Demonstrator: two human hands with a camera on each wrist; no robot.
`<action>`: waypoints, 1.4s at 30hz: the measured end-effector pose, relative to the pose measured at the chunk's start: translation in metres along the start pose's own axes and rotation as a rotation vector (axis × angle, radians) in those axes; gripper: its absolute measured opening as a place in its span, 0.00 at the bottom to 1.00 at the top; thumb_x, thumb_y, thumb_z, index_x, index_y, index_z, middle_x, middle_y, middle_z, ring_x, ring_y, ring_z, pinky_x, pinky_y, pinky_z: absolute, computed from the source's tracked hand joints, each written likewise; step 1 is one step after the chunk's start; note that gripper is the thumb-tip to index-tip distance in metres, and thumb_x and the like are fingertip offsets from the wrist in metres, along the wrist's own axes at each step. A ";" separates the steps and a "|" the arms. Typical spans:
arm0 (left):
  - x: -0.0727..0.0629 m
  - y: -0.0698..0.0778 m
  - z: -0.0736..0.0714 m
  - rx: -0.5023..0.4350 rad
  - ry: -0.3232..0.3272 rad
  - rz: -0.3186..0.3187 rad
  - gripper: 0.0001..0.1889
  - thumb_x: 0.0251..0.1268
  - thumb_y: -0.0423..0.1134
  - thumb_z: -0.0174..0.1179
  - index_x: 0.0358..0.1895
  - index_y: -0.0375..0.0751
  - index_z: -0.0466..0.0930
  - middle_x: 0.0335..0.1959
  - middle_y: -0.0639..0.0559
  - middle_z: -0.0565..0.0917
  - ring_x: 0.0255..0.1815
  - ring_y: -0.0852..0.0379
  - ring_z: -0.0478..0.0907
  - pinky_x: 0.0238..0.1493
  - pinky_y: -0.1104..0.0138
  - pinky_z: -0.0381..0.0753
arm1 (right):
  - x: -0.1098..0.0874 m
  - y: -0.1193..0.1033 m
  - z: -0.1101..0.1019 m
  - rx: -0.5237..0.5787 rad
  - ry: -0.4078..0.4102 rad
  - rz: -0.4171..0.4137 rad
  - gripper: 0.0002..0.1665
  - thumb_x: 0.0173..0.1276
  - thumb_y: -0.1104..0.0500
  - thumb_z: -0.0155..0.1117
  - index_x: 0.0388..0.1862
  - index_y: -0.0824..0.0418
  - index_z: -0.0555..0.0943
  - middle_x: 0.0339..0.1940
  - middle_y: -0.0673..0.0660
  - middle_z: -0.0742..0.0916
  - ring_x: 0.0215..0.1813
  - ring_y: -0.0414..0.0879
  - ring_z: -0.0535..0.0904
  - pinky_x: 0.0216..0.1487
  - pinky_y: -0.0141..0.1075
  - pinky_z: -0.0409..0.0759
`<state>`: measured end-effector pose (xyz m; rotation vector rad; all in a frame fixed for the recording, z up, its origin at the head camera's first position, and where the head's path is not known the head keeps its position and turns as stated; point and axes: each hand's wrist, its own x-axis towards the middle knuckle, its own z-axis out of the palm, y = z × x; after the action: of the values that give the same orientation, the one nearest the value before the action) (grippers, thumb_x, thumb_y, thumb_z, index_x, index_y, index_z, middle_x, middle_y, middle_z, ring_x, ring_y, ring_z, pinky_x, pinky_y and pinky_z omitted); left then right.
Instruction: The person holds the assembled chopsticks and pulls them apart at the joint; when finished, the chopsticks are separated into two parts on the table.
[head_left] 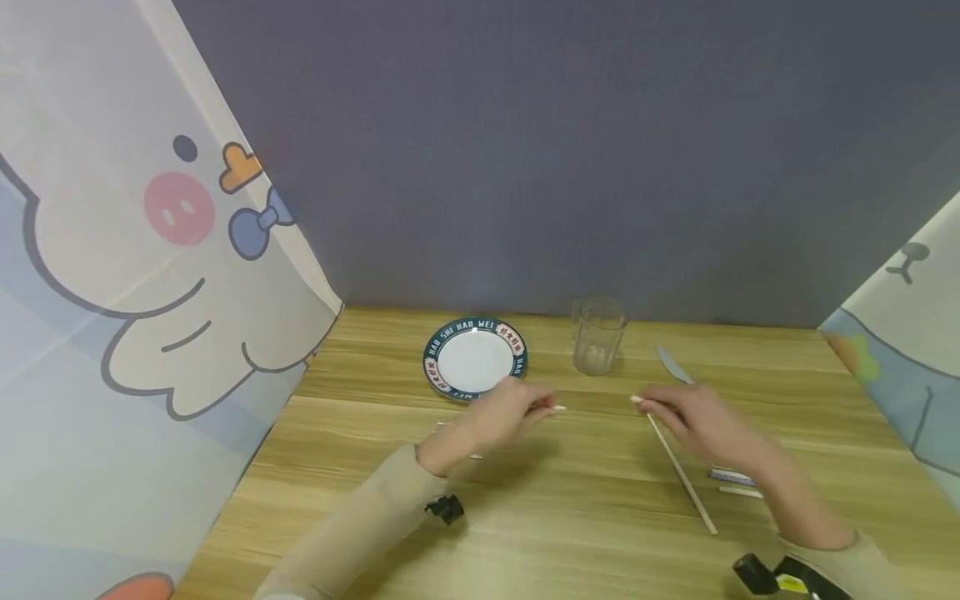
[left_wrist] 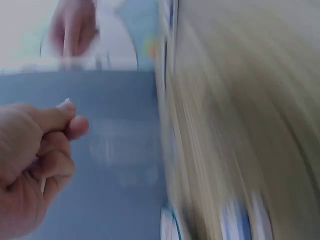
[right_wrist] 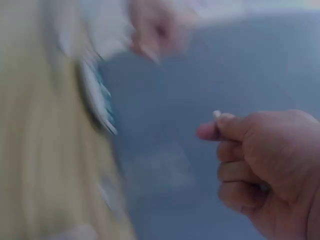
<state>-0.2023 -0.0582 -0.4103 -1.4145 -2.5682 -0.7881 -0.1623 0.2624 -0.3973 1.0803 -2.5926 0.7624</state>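
In the head view my left hand (head_left: 510,408) is over the table, near the front of the plate (head_left: 475,360). It pinches a small white stick-like piece (head_left: 560,407) whose end pokes out past the fingertips. My right hand (head_left: 693,417) faces it, pinching another small white piece (head_left: 636,399) between thumb and forefinger. The two pieces are apart. Both wrist views show only a white tip at the fingertips; the rest is hidden in the fingers, so the exact kind is unclear. A long thin white stick (head_left: 682,475) lies on the table below the right hand.
Behind the hands stand a clear glass mug (head_left: 598,337) and, to its right, a table knife (head_left: 673,365). Purple-and-white short sticks (head_left: 731,476) and a white one (head_left: 741,492) lie by the right forearm. Another small white item (head_left: 476,457) shows near the left wrist.
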 end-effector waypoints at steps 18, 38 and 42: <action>-0.082 -0.039 -0.026 -0.049 -0.048 -0.178 0.06 0.62 0.27 0.68 0.38 0.38 0.91 0.34 0.53 0.85 0.33 0.65 0.80 0.36 0.75 0.85 | -0.080 0.044 -0.029 -0.045 -0.050 0.171 0.16 0.70 0.74 0.66 0.47 0.55 0.77 0.32 0.39 0.81 0.30 0.21 0.70 0.25 0.25 0.73; -0.105 -0.044 -0.018 -0.046 -0.260 -0.261 0.05 0.60 0.28 0.75 0.35 0.42 0.94 0.29 0.56 0.90 0.28 0.73 0.74 0.33 0.79 0.79 | -0.142 0.067 0.003 -0.025 -0.005 0.139 0.27 0.48 0.73 0.83 0.36 0.43 0.85 0.33 0.33 0.81 0.34 0.24 0.71 0.29 0.22 0.66; -0.104 -0.046 -0.014 -0.053 -0.285 -0.299 0.04 0.61 0.29 0.76 0.33 0.43 0.94 0.28 0.57 0.90 0.27 0.74 0.74 0.33 0.78 0.79 | -0.146 0.070 0.006 -0.002 0.007 0.103 0.30 0.45 0.74 0.83 0.36 0.42 0.85 0.34 0.35 0.83 0.36 0.23 0.74 0.32 0.19 0.68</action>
<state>-0.1837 -0.1645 -0.4505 -1.2522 -3.0499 -0.7419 -0.1097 0.3874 -0.4861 0.9480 -2.6597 0.7843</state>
